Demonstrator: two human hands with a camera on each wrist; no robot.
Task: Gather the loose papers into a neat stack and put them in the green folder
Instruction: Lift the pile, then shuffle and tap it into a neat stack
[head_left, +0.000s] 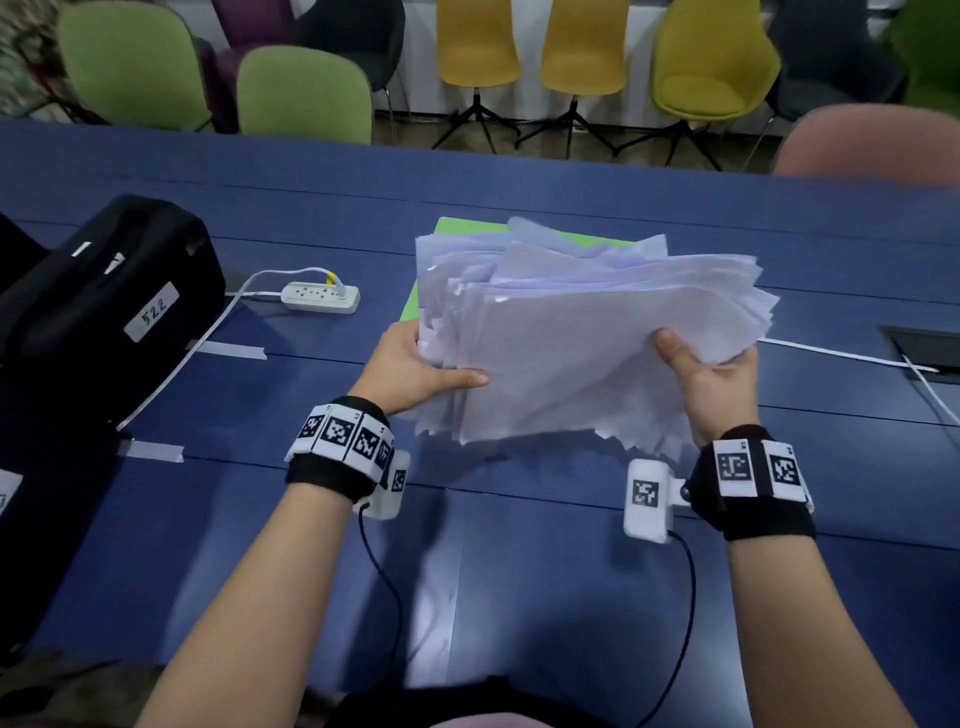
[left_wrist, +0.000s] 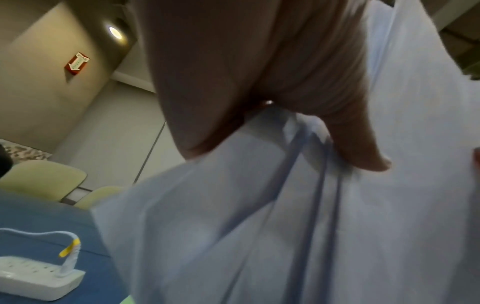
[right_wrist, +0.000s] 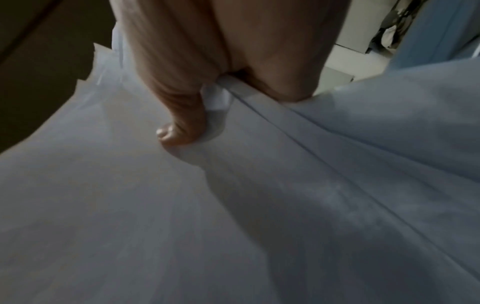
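1. The left hand (head_left: 415, 366) is clamping the left edge of the papers (head_left: 582, 343), thumb lying across the top sheet and fingers hidden underneath; the left wrist view is showing the thumb (left_wrist: 363, 148) pressing into the sheets.
2. The right hand (head_left: 719, 382) is gripping the right edge in the same way, its thumb on top and the rest of the hand cupping from below.
3. The papers are hanging between the two hands, lifted clear of the tabletop (head_left: 519, 545), with the near edge dipping toward the person.
4. Progress, as a judgement: the gathering is looking largely done, since no stray sheets are showing on the tabletop, but the squaring is not. Corners are fanning out on every side, and the near and right edges are looking ragged.
5. The green folder (head_left: 467, 228) is lying flat on the tabletop behind and beneath the bundle, only its far-left corner and a strip of its left side peeking out. Whether it is lying open cannot be told.
6. What is left, most likely: tapping the edges even, then laying the stack into the folder and closing it.
7. Room for moving: bare tabletop is stretching in front of the person, which should suit tapping. A power strip (head_left: 322, 297) and its cable are sitting to the left, a black bag (head_left: 104, 291) further left, and a white cable (head_left: 852, 358) is running off to the right, so wide sweeps could snag either side.
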